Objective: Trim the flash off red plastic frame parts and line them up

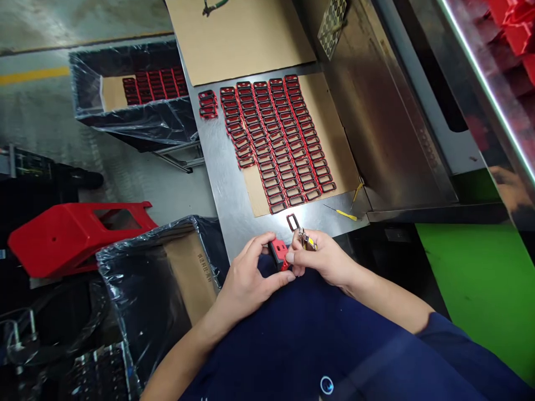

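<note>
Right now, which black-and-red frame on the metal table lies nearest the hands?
The single frame just beyond the right hand, apart from the columns and the small group.

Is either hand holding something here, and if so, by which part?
The left hand grips a red-and-black plastic part by its edges; the right hand's fingertips meet its near side and also hold a yellow-handled tool.
</note>
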The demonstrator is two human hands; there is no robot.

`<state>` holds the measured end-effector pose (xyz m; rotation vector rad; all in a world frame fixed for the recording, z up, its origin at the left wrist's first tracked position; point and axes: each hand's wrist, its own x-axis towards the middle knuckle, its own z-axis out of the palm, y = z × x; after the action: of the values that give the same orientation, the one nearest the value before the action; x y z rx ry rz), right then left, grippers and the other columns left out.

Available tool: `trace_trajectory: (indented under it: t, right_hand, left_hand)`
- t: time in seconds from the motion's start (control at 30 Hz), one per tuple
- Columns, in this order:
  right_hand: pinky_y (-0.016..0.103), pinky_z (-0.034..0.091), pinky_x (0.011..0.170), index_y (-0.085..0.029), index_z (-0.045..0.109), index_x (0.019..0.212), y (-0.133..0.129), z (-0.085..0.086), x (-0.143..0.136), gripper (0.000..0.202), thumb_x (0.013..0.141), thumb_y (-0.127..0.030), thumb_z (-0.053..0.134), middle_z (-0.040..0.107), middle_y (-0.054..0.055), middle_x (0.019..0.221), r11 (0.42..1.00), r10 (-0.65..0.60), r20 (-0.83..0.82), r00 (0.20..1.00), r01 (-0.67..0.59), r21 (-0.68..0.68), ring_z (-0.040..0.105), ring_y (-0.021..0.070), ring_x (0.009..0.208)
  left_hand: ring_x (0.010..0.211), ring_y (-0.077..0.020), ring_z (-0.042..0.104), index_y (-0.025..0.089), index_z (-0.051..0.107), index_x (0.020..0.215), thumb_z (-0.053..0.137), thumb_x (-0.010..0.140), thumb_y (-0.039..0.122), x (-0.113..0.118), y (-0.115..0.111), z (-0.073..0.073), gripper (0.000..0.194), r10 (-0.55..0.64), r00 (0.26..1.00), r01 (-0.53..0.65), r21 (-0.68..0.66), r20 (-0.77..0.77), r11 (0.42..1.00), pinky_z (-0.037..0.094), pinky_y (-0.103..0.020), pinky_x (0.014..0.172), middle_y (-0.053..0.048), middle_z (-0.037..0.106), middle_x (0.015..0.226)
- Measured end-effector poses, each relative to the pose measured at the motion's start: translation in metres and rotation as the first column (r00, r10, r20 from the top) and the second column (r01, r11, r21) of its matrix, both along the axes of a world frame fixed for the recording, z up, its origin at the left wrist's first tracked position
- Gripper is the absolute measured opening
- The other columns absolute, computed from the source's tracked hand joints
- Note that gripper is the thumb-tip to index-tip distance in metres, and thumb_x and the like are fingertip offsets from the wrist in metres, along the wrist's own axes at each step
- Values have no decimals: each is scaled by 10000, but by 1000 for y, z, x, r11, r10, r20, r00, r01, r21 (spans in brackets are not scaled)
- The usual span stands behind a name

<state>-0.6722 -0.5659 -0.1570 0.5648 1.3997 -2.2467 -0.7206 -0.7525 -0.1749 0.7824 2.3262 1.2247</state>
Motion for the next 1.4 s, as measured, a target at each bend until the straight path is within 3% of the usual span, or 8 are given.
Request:
trace_trajectory:
  t: [0.23, 0.37, 0.53, 0.73, 0.9, 1.4]
  right_hand:
    - [186, 449, 544, -155, 414, 699, -3, 0, 2, 325, 663, -236, 726, 553, -21, 609, 999, -12, 3, 1000, 12, -48, 526, 92, 524]
    - [197, 425, 552, -161, 394, 699, -4, -1, 1, 337, 633, -218, 720, 540, -25, 606, 999, -2, 23, 1000, 3, -51, 501, 91, 528]
    - [199, 387, 569, -160, 381, 700, -5, -4, 2, 343, 610, -219, 707, 535, -28, 615, 1000, 6, 63, 998, -5, -16, 470, 86, 546]
    - [205, 389, 597, -159, 367, 704, -5, -4, 3, 363, 592, -198, 710, 554, -30, 638, 1000, -10, 88, 996, 10, 0, 493, 90, 567]
    - [219, 412, 619, -166, 352, 721, -6, -5, 4, 396, 584, -190, 723, 582, -25, 636, 998, -7, 103, 995, 13, -54, 560, 122, 582]
    - [213, 416, 589, -163, 358, 695, -5, -2, -1, 431, 561, -174, 767, 579, -25, 632, 992, -33, 134, 990, 49, -117, 538, 104, 553]
  left_hand:
    - [1017, -230, 682, 205, 527, 1272, 806, 741, 449, 1, 0, -3, 647, 19, 993, -21, 19, 117, 1000, 576, -394, 905, -84, 658, 1165]
    - [1048, -222, 664, 222, 508, 1297, 790, 769, 390, 2, -2, -2, 622, -4, 997, 4, 3, 82, 1000, 566, -391, 927, -81, 635, 1185]
    - [1087, -223, 648, 210, 493, 1307, 758, 810, 348, 3, -2, 0, 580, -23, 997, 22, -18, -71, 1000, 555, -380, 949, -97, 613, 1203]
    - [1016, -231, 668, 189, 505, 1297, 776, 790, 343, 2, -2, 2, 595, -45, 980, 36, -49, -194, 998, 575, -364, 876, -104, 633, 1156]
    - [1005, -231, 669, 171, 512, 1289, 798, 768, 322, 1, -3, 3, 614, -64, 976, 54, -51, -209, 997, 576, -367, 880, -108, 635, 1148]
    - [1027, -233, 679, 209, 490, 1316, 776, 789, 348, 1, -3, 0, 615, -44, 992, 38, -49, -121, 998, 586, -385, 891, -102, 633, 1180]
